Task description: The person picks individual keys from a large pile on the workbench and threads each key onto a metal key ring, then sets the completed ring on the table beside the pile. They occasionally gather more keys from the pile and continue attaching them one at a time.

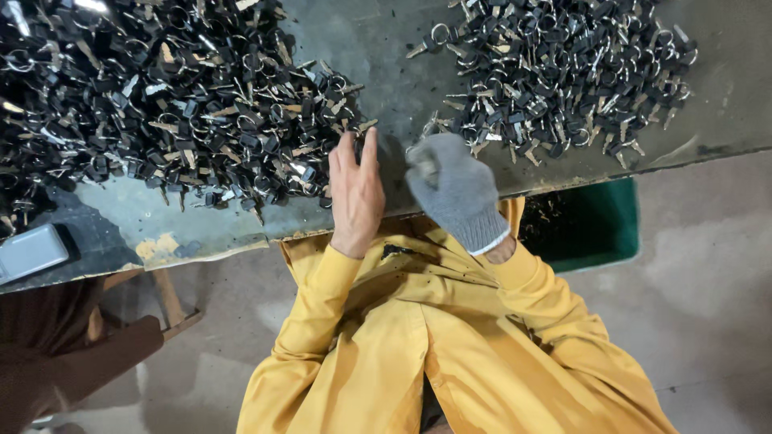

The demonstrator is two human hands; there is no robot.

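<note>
Reaching with bare left hand (356, 193), fingers extended flat at left key pile (177, 104) edge | gloved right hand (454, 189) curled, contents cannot tell | right key pile (555, 72) well apart | risk: my sleeve may sweep keys off table (386, 48) edge into green bin (591, 225) or floor.

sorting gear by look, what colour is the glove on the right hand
Grey knit with a pale cuff, on the right hand; the head view shows it clearly.
</note>
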